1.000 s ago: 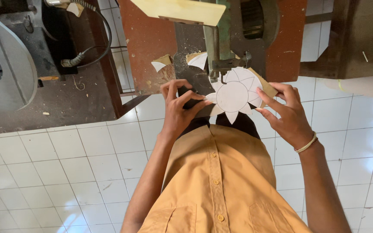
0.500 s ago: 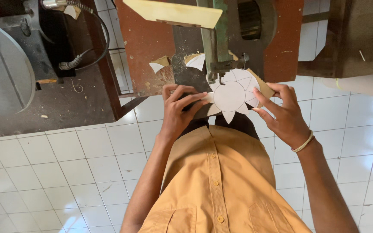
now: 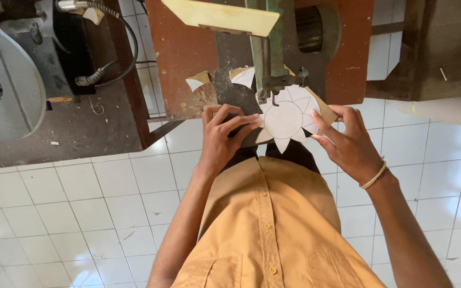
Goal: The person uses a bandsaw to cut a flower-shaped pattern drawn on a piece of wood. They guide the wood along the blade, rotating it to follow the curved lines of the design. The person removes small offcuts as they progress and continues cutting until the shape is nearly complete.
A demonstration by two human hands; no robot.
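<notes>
Both arms reach forward; left hand point(image 3: 222, 140) pressing flat, fingers extended; right hand point(image 3: 350, 143) fingertips spread, wrist bent.

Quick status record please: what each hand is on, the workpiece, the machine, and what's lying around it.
left hand: fingertips pressing the left edge of the flower-shaped cutout
right hand: fingers steadying the cutout's right edge
workpiece: white, pointed petals around a round centre, lying flat on the saw table
machine: green saw arm, right at the cutout's upper left edge
scraps: offcuts left of the blade
floor: white tiles
</notes>
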